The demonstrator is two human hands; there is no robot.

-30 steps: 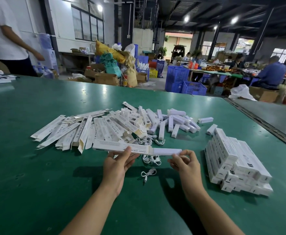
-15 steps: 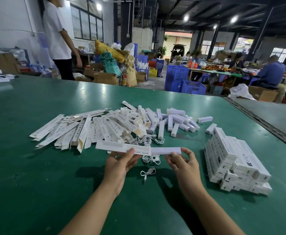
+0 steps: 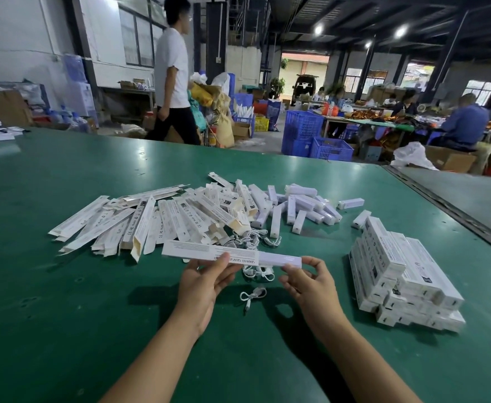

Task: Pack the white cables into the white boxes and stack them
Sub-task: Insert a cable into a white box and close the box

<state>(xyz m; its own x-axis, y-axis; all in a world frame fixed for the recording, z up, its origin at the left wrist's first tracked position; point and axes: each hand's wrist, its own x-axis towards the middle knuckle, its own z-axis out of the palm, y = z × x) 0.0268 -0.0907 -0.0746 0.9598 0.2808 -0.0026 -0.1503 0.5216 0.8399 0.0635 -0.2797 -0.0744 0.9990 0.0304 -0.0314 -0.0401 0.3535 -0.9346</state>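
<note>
We hold the long white box (image 3: 209, 253) level above the green table (image 3: 64, 315). Our left hand (image 3: 200, 286) pinches its middle and our right hand (image 3: 306, 285) pinches the paler end. It looks like light, thin card that crushes easily, so we judge a soft grip on the edges best. A coiled white cable (image 3: 253, 295) lies just below, limp and springy. The stack of filled boxes (image 3: 398, 274) sits to the right.
</note>
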